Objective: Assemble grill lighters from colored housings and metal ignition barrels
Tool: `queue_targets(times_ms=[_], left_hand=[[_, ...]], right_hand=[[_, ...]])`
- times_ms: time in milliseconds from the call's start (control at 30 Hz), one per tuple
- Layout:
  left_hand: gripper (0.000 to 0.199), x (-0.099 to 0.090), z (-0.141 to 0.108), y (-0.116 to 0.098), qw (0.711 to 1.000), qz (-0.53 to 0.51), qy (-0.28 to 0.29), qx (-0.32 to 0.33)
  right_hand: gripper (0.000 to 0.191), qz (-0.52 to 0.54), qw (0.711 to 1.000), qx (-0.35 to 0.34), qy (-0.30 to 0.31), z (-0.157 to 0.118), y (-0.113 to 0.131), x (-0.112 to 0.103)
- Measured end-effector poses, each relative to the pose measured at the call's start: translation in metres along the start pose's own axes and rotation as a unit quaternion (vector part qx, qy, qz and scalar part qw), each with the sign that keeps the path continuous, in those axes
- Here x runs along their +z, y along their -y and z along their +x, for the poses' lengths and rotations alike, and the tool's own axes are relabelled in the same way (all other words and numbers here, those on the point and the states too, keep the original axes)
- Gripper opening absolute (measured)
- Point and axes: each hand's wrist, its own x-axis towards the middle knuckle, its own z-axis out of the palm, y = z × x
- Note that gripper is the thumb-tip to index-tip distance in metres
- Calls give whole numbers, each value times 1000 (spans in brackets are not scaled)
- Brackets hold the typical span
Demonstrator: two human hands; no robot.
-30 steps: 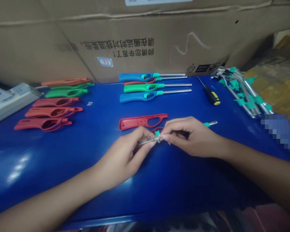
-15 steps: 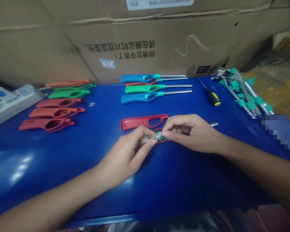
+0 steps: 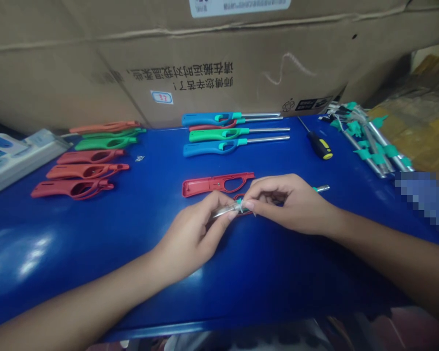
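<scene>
My left hand (image 3: 193,231) pinches a clear lighter tank (image 3: 223,211) between thumb and fingers, over a red casing half that mostly lies hidden under both hands. The thumb and index finger of my right hand (image 3: 290,202) are closed at the tank's right end, by a small white and green part (image 3: 240,205); what exactly they grip is too small to tell. Beyond the right hand a metal tube tip (image 3: 324,188) sticks out. Just behind the hands lies an open red casing half (image 3: 217,184).
Red and green casings (image 3: 76,188) lie at the left beside a white power strip (image 3: 25,161). Assembled lighters (image 3: 212,147), a screwdriver (image 3: 321,146) and a pile of metal tubes (image 3: 382,146) sit along the back, before a cardboard box (image 3: 95,87).
Both hands stay at the same spot, with only slight shifts of the fingers at the tank's end. The view has moved a little.
</scene>
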Motion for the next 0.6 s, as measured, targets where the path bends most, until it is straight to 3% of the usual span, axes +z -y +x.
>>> queue_targets(times_ms=[333,600], left_hand=[[19,-4,3,0,1000,-5,-19,21],[17,1,3,-1,999,24,-22,28]], right_hand=[[16,62,997,28,42,6,3,-10],[18,16,1000,20,17,2,0,-3]])
